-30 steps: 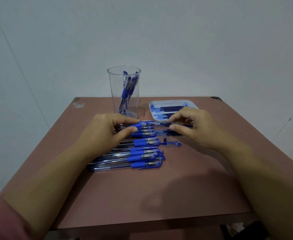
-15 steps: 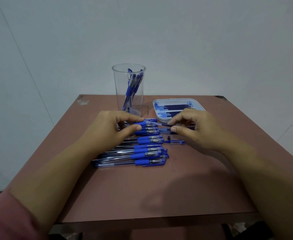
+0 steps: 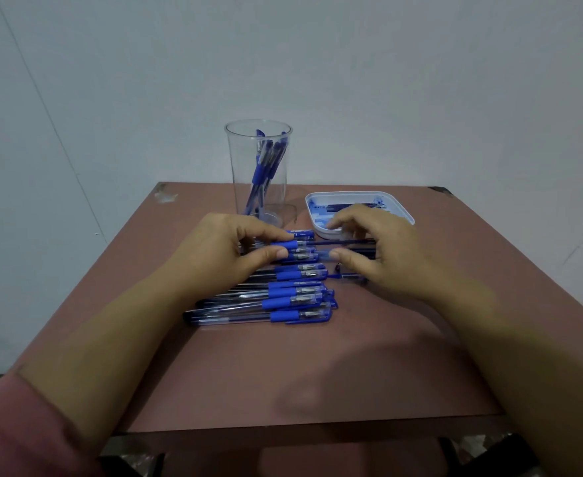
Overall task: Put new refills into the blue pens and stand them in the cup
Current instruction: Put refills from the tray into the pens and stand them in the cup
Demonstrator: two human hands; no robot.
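Plain indoor room, perhaps home: bare white wall (image 3: pixel 386 80), worn brown table (image 3: pixel 317 373).

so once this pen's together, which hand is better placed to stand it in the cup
Left, probably. The left hand pinches the pen by its blue grip, and the cup stands just behind it. The right hand holds its other end, in front of the tray, farther from the cup.

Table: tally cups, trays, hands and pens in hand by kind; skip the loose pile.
Cup: 1
Tray: 1
Hands: 2, left hand and right hand
Pen pinched by the left hand: 1
Total: 5
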